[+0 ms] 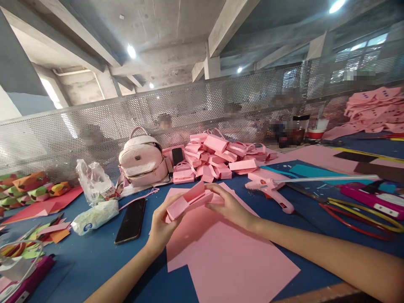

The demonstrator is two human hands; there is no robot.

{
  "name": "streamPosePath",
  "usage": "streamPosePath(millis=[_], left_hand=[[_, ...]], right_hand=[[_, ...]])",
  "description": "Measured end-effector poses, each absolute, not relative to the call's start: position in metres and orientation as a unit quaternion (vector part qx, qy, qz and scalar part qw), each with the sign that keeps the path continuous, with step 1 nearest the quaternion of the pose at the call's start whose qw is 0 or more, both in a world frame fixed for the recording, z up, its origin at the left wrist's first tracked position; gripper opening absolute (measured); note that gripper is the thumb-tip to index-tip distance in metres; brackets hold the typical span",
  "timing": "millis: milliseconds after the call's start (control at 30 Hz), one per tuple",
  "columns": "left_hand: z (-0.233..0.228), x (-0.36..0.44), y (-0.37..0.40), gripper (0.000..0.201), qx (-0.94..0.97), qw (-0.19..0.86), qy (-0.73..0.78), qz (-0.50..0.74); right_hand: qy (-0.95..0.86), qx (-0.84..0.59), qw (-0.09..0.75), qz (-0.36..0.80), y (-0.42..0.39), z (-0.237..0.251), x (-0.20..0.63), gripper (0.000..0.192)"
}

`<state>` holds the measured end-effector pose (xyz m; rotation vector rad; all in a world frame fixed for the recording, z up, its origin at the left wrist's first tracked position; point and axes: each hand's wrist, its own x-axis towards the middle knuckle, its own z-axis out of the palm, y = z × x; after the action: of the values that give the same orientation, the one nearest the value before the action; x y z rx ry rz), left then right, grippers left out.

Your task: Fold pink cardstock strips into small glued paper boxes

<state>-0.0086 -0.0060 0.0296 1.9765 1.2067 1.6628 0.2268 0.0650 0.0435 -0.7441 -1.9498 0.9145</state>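
- The left hand (pixel 166 225) grasps one end of the box (pixel 195 194); the right hand (pixel 229 206) holds its other end.
- The box is between both hands, above the sheets (pixel 227 256).
- Too strong squeezing may crease its thin walls.
- A careless outward swing may knock the glue gun (pixel 265 187), right of the right hand.

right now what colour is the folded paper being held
The folded paper is pink, best in head view.

Craft workshop: concrete beams (pixel 232 25) ran overhead; perforated screen (pixel 189 103) lined the surface's (pixel 94 252) far edge; glue gun (pixel 264 185) and heaped folded paper (pixel 216 144) lay nearer.
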Motion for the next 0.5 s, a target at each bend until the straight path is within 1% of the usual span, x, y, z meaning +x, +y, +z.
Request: streamPosePath(millis=[100,200,267,400,500], left_hand=[[0.034,-0.005,-0.008,0.025,0.706,0.128,0.399,0.571],[0.038,-0.004,-0.009,0.021,0.706,0.117,0.404,0.571],[0.038,-0.005,-0.009,0.022,0.7,0.113,0.415,0.57],[0.034,-0.009,-0.007,0.025,0.693,0.106,0.426,0.572],[0.029,-0.012,-0.006,0.028,0.685,0.099,0.429,0.58]], right_hand=[[-0.796,-0.277,0.44,0.31,0.059,0.051,0.226,0.027],[-0.813,-0.255,0.45,0.267,0.059,0.055,0.227,0.017],[-0.814,-0.255,0.456,0.252,0.06,0.055,0.228,0.016],[-0.808,-0.277,0.471,0.22,0.066,0.053,0.228,0.021],[-0.81,-0.281,0.475,0.197,0.07,0.051,0.229,0.022]])
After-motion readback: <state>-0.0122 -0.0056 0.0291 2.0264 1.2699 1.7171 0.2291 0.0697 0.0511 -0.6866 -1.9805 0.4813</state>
